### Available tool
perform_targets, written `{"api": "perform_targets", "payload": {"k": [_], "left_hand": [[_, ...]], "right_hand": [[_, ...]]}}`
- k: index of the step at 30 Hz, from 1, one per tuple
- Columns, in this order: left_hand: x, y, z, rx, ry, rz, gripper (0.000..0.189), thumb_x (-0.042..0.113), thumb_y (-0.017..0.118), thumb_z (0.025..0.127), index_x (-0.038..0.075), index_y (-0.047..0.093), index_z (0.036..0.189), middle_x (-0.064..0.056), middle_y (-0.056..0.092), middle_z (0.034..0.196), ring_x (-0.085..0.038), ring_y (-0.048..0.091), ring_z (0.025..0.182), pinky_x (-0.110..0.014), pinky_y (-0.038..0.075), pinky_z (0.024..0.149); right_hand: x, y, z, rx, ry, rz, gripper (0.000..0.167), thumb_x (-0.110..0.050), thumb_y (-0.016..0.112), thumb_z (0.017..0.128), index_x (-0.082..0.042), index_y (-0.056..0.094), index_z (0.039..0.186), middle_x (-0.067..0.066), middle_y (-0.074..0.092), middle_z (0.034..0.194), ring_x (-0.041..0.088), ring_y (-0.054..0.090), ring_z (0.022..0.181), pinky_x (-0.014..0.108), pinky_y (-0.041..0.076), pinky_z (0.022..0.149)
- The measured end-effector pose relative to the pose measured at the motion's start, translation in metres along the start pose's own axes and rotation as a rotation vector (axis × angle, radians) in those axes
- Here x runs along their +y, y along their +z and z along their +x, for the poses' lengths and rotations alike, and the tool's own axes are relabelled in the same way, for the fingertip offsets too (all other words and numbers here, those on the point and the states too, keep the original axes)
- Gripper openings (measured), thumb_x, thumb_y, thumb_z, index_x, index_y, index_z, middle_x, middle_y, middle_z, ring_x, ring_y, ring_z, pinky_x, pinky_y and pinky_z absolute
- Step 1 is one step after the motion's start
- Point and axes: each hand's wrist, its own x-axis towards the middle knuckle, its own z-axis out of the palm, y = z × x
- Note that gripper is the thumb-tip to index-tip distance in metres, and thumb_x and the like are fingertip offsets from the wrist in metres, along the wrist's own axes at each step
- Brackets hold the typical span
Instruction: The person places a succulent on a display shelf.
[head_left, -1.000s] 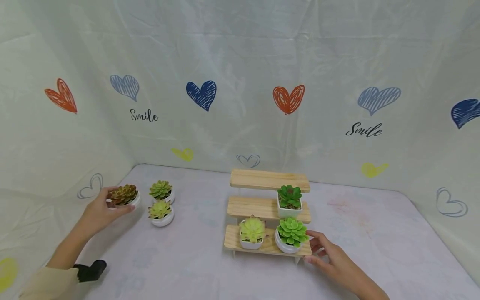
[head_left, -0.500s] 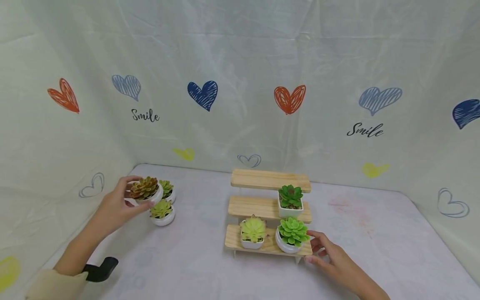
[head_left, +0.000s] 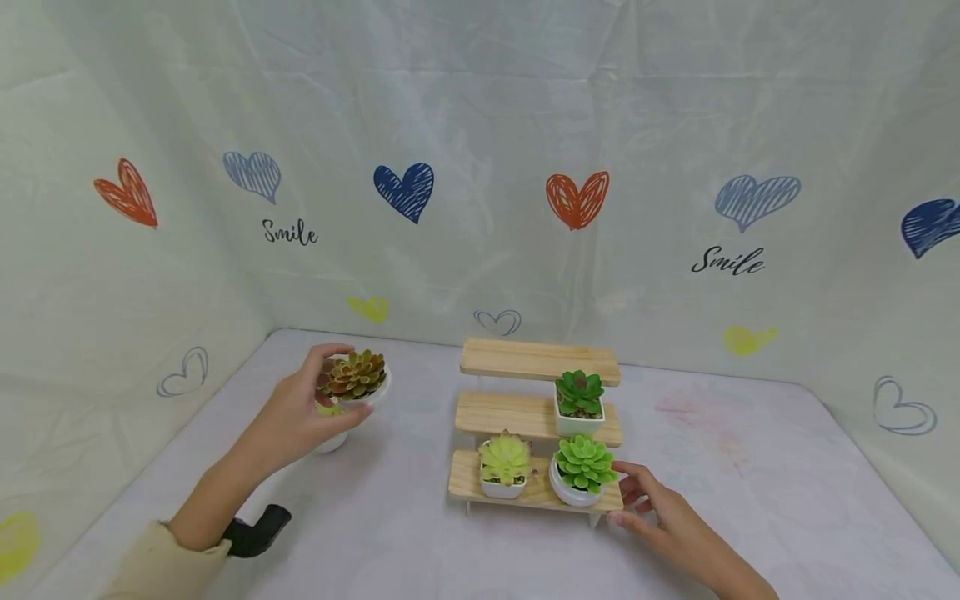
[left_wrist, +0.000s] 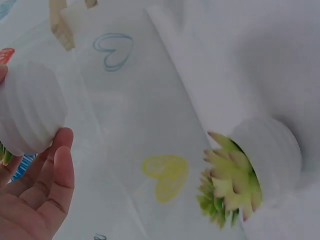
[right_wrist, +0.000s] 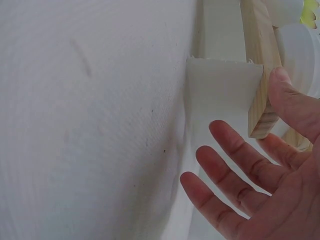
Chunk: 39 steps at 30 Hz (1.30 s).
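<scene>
Nearest, the right hand [head_left: 660, 512] pinched the end of the lowest shelf [head_left: 465, 477] of the stand — thumb at one edge, index finger at the other — probably to keep it from sliding. Its other three fingers hung spread, touching nothing. On that shelf a pale plant [head_left: 505, 460] and a bright plant [head_left: 585, 463] stood upright, side by side and apart, seemingly so that their leaves would not crowd.

Left of the stand, the left hand [head_left: 296, 417] gripped the brown plant [head_left: 358, 375] above the table [head_left: 420, 533], fingers and thumb parted just to the white pot's width and curled round it — likely to spare the leaves. Below it stood a lime plant [left_wrist: 270, 160], with a green plant [left_wrist: 212, 205] partly hidden beyond.

Farther back, a dark plant [head_left: 580, 393] stood on the middle shelf's right end, before the heart-printed curtain [head_left: 480, 108].
</scene>
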Motion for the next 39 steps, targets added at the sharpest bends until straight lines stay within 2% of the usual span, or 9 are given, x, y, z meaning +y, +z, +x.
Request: {"api": "perform_targets", "payload": {"k": [12, 20, 27, 34, 39], "left_hand": [[0.023, 0.039, 0.012, -0.04, 0.063, -0.058, 0.069, 0.022, 0.077, 0.075, 0.013, 0.038, 0.131, -0.009, 0.06, 0.106, -0.013, 0.052, 0.081, -0.024, 0.047, 0.068], [0.035, 0.058, 0.02, -0.095, 0.095, -0.13, 0.071, 0.025, 0.076, 0.077, 0.015, 0.035, 0.134, -0.008, 0.059, 0.114, -0.013, 0.053, 0.084, -0.026, 0.048, 0.07], [0.045, 0.071, 0.025, -0.121, 0.139, -0.178, 0.071, 0.024, 0.076, 0.077, 0.013, 0.035, 0.134, -0.006, 0.059, 0.111, -0.013, 0.053, 0.086, -0.031, 0.049, 0.071], [0.052, 0.082, 0.031, -0.156, 0.128, -0.184, 0.072, 0.027, 0.076, 0.078, 0.013, 0.035, 0.135, -0.005, 0.059, 0.112, -0.013, 0.052, 0.084, -0.031, 0.049, 0.071], [0.055, 0.091, 0.034, -0.165, 0.126, -0.176, 0.069, 0.027, 0.075, 0.078, 0.016, 0.036, 0.134, -0.006, 0.058, 0.117, -0.013, 0.054, 0.09, -0.034, 0.05, 0.076]], "right_hand": [[-0.001, 0.001, 0.001, -0.017, 0.011, 0.01, 0.057, -0.026, 0.061, 0.09, 0.004, 0.036, 0.132, 0.005, 0.057, 0.099, -0.002, 0.053, 0.086, 0.023, 0.05, 0.069], [-0.001, 0.0, 0.001, -0.021, 0.028, 0.014, 0.057, -0.027, 0.06, 0.09, 0.003, 0.036, 0.132, 0.005, 0.057, 0.099, -0.003, 0.052, 0.086, 0.023, 0.05, 0.068], [-0.002, 0.0, 0.001, -0.021, 0.039, 0.016, 0.057, -0.028, 0.061, 0.089, 0.003, 0.037, 0.131, 0.005, 0.057, 0.098, -0.003, 0.052, 0.086, 0.023, 0.05, 0.068], [-0.002, -0.001, 0.001, -0.015, 0.03, 0.014, 0.057, -0.027, 0.061, 0.089, 0.003, 0.037, 0.131, 0.005, 0.057, 0.098, -0.003, 0.052, 0.086, 0.023, 0.05, 0.068], [-0.001, 0.0, 0.0, -0.008, 0.023, 0.012, 0.056, -0.026, 0.061, 0.089, 0.003, 0.037, 0.131, 0.004, 0.057, 0.098, -0.004, 0.051, 0.086, 0.023, 0.05, 0.068]]}}
